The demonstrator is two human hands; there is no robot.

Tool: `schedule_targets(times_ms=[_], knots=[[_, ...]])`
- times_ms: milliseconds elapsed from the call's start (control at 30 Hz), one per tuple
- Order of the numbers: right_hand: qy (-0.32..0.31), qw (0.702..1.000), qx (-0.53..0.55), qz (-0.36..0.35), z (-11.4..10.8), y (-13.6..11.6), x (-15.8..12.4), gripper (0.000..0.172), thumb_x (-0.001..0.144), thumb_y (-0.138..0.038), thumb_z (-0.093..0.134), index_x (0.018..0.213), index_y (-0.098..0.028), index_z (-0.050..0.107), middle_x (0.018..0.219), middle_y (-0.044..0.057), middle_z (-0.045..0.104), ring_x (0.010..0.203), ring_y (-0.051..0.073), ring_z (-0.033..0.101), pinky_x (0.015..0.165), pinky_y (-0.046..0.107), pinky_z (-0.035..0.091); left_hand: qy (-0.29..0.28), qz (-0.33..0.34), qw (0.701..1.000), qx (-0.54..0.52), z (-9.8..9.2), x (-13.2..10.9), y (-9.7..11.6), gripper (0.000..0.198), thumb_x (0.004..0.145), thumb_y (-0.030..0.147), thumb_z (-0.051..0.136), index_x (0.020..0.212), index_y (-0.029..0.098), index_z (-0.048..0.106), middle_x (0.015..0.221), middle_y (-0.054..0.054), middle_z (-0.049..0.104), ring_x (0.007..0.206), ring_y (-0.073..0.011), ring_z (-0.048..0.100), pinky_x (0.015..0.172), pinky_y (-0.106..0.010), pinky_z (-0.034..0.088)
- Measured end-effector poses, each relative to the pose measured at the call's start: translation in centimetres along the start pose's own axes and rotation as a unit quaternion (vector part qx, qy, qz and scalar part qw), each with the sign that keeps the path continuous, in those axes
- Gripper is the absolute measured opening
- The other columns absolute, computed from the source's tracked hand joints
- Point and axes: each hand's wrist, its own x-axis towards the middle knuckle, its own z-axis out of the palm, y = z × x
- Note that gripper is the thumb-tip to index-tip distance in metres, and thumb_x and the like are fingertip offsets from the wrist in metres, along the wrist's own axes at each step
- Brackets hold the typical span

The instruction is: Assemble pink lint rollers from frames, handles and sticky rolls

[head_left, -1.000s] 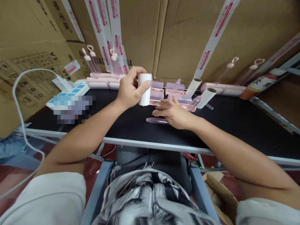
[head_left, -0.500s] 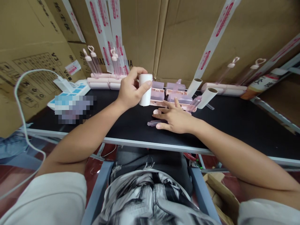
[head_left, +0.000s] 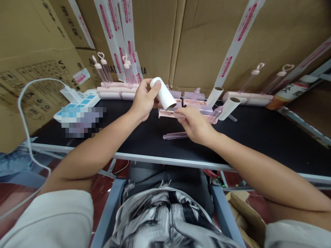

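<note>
My left hand [head_left: 143, 99] is closed around a white paper roll [head_left: 163, 94], held tilted above the black table [head_left: 258, 131] with its open end pointing down to the right. My right hand [head_left: 195, 124] is raised just under that open end, fingers pinched on a small pink piece [head_left: 165, 114] that I cannot make out fully. A clear pink tube [head_left: 174, 136] lies on the table below my right hand. Pink and lilac plastic parts [head_left: 193, 96] sit behind both hands.
Two more white rolls [head_left: 229, 105] lean at the back right. Pink cases with heart-topped tubes [head_left: 113, 90] line the back edge against cardboard boxes [head_left: 181, 34]. A white power strip [head_left: 77, 100] with cable lies at the left. The table's metal front rim [head_left: 155, 160] runs near my lap.
My left hand tipped the white roll from upright to slanted. My right hand lifted off the table, closed on a small pink piece and rose to the roll's open end.
</note>
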Motion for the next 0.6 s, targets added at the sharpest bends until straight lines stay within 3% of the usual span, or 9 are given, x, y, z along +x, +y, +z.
schedule_targets(times_ms=[100, 200, 367, 600], knots=[[0.073, 0.996, 0.041, 0.005, 0.4, 0.4, -0.3, 0.038, 0.116, -0.042, 0.043, 0.146, -0.029, 0.062, 0.131, 0.014, 0.079, 0.118, 0.034, 0.077, 0.105, 0.055, 0.062, -0.018, -0.051, 0.998, -0.028, 1.0, -1.1, 0.7, 0.048, 0.103, 0.067, 0.070, 0.124, 0.027, 0.053, 0.099, -0.001, 0.074, 0.086, -0.0182, 0.079, 0.074, -0.031, 0.069], [0.124, 0.988, 0.091, 0.014, 0.7, 0.8, -0.6, 0.049, 0.113, -0.055, 0.056, 0.155, -0.030, 0.053, 0.135, 0.014, 0.079, 0.117, 0.033, 0.080, 0.101, 0.052, 0.065, -0.029, -0.079, 0.996, -0.039, 1.6, -1.8, 1.2, 0.047, 0.104, 0.066, 0.069, 0.123, 0.026, 0.053, 0.096, -0.001, 0.074, 0.082, -0.0172, 0.079, 0.072, -0.029, 0.069], [0.136, 0.981, 0.137, -0.024, 1.0, 1.2, -0.7, 0.042, 0.109, -0.051, 0.069, 0.144, -0.031, 0.058, 0.118, 0.008, 0.083, 0.083, 0.023, 0.080, 0.076, 0.039, 0.066, -0.033, -0.089, 0.994, -0.049, 2.0, -2.3, 1.5, 0.049, 0.104, 0.067, 0.069, 0.125, 0.025, 0.054, 0.096, -0.001, 0.075, 0.080, -0.0171, 0.079, 0.071, -0.029, 0.069], [0.128, 0.981, 0.143, 0.023, 1.4, 1.3, -0.8, 0.061, 0.108, -0.057, 0.067, 0.159, -0.031, 0.046, 0.082, -0.001, 0.074, 0.066, 0.024, 0.073, 0.078, 0.047, 0.066, -0.051, -0.101, 0.992, -0.052, 2.3, -2.7, 1.8, 0.044, 0.107, 0.063, 0.065, 0.128, 0.025, 0.055, 0.101, -0.002, 0.076, 0.084, -0.0176, 0.080, 0.072, -0.029, 0.069]])
